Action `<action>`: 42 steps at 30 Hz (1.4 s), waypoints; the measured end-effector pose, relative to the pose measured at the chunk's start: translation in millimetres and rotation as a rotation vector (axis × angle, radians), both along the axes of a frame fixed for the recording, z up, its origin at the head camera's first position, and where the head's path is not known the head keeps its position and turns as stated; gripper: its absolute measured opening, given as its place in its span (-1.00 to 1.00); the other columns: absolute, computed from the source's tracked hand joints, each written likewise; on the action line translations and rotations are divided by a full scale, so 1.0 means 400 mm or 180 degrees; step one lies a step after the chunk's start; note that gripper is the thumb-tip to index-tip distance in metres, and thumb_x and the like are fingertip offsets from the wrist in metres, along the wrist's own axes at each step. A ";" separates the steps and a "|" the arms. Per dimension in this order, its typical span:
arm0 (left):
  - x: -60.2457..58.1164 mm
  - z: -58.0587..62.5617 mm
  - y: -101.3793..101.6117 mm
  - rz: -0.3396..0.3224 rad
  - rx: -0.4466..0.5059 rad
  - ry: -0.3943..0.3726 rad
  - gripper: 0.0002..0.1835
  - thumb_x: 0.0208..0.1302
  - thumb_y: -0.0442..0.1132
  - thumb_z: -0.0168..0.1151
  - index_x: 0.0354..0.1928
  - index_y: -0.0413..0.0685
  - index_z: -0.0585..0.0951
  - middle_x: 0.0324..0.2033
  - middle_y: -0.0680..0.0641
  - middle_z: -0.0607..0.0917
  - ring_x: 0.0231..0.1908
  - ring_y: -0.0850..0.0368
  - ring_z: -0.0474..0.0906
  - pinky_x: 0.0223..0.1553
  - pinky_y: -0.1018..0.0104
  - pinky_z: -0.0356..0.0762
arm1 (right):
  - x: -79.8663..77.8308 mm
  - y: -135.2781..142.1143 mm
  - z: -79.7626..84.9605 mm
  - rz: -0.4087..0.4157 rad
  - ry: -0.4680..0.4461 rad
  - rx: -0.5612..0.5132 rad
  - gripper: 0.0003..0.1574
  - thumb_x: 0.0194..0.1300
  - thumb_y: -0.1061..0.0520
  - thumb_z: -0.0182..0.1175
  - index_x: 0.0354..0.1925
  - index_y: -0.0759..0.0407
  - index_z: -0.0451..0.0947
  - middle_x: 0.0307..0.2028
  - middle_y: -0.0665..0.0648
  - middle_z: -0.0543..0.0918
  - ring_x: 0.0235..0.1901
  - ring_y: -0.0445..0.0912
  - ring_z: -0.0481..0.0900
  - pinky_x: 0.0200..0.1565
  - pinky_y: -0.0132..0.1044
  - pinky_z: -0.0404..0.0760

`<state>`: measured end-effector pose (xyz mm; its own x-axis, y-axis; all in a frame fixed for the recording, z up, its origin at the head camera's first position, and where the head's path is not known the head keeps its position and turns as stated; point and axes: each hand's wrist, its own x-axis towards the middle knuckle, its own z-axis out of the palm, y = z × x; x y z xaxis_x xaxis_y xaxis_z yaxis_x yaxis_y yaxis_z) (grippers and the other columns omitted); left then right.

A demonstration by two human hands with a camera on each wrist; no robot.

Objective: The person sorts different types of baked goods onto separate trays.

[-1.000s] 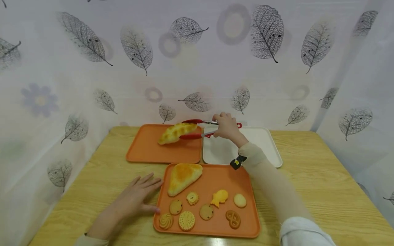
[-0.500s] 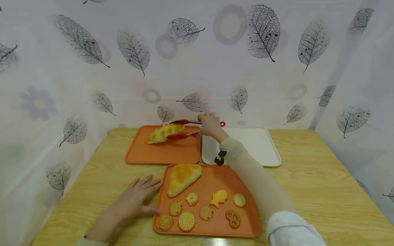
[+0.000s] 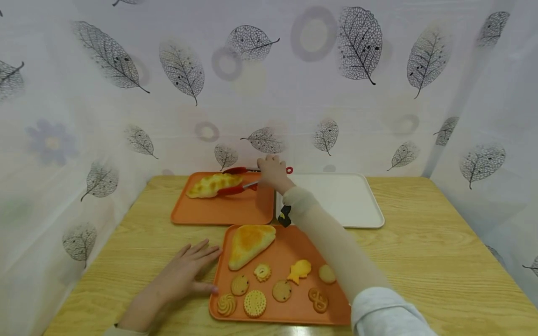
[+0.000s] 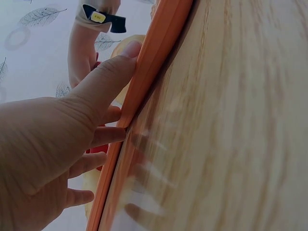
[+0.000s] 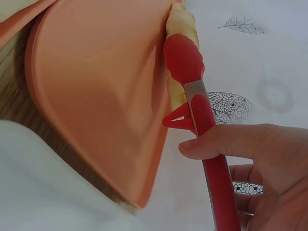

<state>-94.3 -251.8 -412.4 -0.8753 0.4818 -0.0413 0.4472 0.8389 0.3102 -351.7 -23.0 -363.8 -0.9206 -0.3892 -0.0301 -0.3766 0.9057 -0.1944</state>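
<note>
A broad open stretch of the pale wood-grain counter [image 3: 424, 233] runs right of the trays, and the right half of the white rectangular tray [image 3: 344, 196] is reachable from above. The beige-sleeved right forearm [image 3: 332, 242] slants over the orange rectangular near tray [image 3: 290, 242], blocking its right side; the spread left grip [image 3: 185, 266] bars its left rim. On the orange rectangular far tray [image 3: 218, 210], the front gives room, while the long ridged golden bread [image 3: 201, 186], red-and-steel tongs [image 3: 231, 190] and right grip [image 3: 274, 173] crowd the back. The white leaf-printed curtain [image 3: 269, 93] closes the rear.
</note>
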 end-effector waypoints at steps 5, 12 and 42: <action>0.001 -0.002 0.000 0.0031 0.0019 -0.0001 0.01 0.01 0.50 0.12 0.42 0.03 0.36 0.37 -0.10 0.43 0.45 -0.23 0.16 0.36 -0.37 0.09 | 0.003 -0.009 0.000 -0.0005 -0.0045 0.0008 -0.34 0.09 0.07 0.37 0.17 0.07 0.44 0.08 0.19 0.40 0.11 0.11 0.27 0.12 0.07 0.34; 0.005 -0.004 -0.001 0.0005 0.0027 0.0013 0.00 0.01 0.49 0.12 0.41 0.03 0.36 0.37 -0.10 0.43 0.44 -0.24 0.17 0.36 -0.37 0.08 | 0.004 0.005 -0.002 -0.0008 -0.0099 0.0013 -0.29 0.08 0.05 0.39 0.20 0.05 0.40 0.08 0.19 0.39 0.06 0.10 0.25 0.05 0.00 0.34; 0.001 -0.003 0.000 -0.0076 0.0030 0.0178 0.01 0.01 0.49 0.12 0.39 -0.03 0.39 0.36 -0.12 0.44 0.43 -0.26 0.18 0.33 -0.39 0.12 | 0.133 0.342 -0.004 0.0164 0.0013 -0.0566 -0.18 -0.05 0.09 0.49 0.19 0.15 0.43 0.07 0.30 0.46 0.07 0.25 0.34 -0.05 0.14 0.43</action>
<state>-94.0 -251.9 -413.7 -0.8644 0.5026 0.0119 0.4838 0.8251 0.2919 -298.6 113.9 -365.4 -0.8993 -0.4347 0.0470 -0.4226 0.8367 -0.3483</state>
